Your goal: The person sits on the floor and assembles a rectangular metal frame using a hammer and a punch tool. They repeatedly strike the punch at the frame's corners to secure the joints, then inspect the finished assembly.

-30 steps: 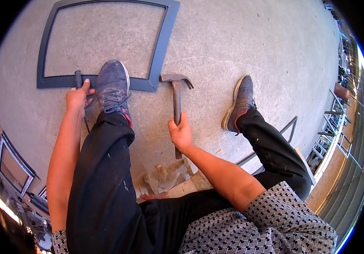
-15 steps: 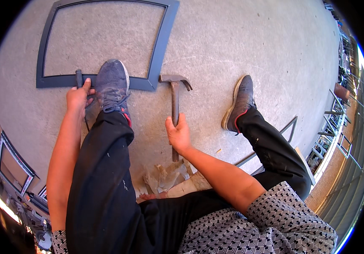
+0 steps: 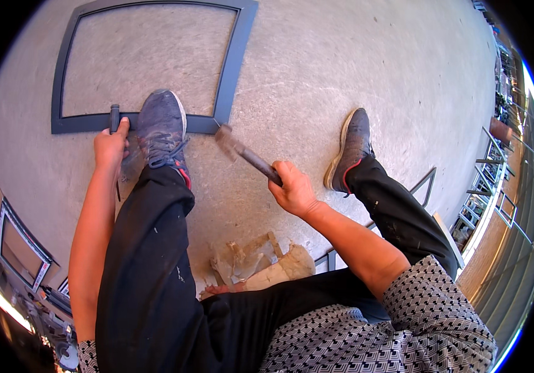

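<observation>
A dark grey rectangular frame (image 3: 231,68) lies on the concrete floor ahead of me, at the left. My left shoe (image 3: 162,121) rests on its near side. Beside that shoe, my left hand (image 3: 111,148) is closed round a screwdriver (image 3: 114,115); the dark handle pokes out past the fingers over the frame's near side, and a thin shaft shows below the wrist. My right hand (image 3: 295,188) grips a claw hammer (image 3: 257,163) by its wooden handle. The hammer is tilted, its blurred head close to the frame's near right corner.
Torn brown wrapping (image 3: 260,264) lies between my legs. My right shoe (image 3: 355,146) stands on the concrete. Another frame (image 3: 23,245) is at the far left edge. Metal racks (image 3: 484,168) line the right side, and a dark metal frame piece (image 3: 428,186) lies behind my right leg.
The hammer has swung from upright to leaning left, its head now lower and nearer the frame corner. My right hand has moved right. My left hand has shifted slightly, still holding the screwdriver.
</observation>
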Available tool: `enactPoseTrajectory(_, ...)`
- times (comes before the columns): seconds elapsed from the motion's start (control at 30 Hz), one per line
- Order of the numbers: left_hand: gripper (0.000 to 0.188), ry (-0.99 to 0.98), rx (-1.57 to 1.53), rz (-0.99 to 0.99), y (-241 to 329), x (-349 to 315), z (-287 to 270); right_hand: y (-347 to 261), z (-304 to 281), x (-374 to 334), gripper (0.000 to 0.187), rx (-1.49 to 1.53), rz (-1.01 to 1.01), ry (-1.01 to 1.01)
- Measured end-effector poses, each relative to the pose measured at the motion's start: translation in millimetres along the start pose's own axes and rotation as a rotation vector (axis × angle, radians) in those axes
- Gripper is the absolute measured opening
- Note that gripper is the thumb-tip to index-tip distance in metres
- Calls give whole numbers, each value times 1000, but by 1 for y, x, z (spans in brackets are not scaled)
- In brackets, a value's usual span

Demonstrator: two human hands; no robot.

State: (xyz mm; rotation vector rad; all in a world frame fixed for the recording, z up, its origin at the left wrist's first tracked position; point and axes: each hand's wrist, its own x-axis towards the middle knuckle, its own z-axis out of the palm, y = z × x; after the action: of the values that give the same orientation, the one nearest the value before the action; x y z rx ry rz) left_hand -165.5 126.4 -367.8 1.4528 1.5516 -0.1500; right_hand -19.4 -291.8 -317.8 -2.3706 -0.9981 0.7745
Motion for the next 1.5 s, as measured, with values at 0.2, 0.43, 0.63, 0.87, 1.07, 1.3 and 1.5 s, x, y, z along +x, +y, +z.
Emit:
enactPoseTrajectory(0.2, 44, 53, 79, 66, 1, 3, 0, -8, -4, 6, 30, -220, -132, -223)
enactPoseTrajectory(0.43, 51, 80, 156, 89, 3, 9, 3, 7, 10, 21, 27, -291, -231, -244)
enactPoseTrajectory(0.63, 58, 124, 216, 49, 4, 13, 3, 11, 2, 33, 27, -298, -146, -174)
enactPoseTrajectory(0.87, 58, 129, 220, 34, 7, 12, 2, 13, -4, 40, 27, -330, -200, -193)
enactPoseTrajectory(1.07, 59, 152, 236, 37, 7, 13, 4, 8, -3, 34, 26, -283, -176, -184)
enactPoseTrajectory(1.3, 63, 144, 222, 98, -2, 12, 5, 6, -10, 21, 28, -57, -104, -160)
enactPoseTrajectory(1.5, 68, 138, 288, 129, -7, 15, 7, -22, 7, 15, 34, 321, 452, 89)
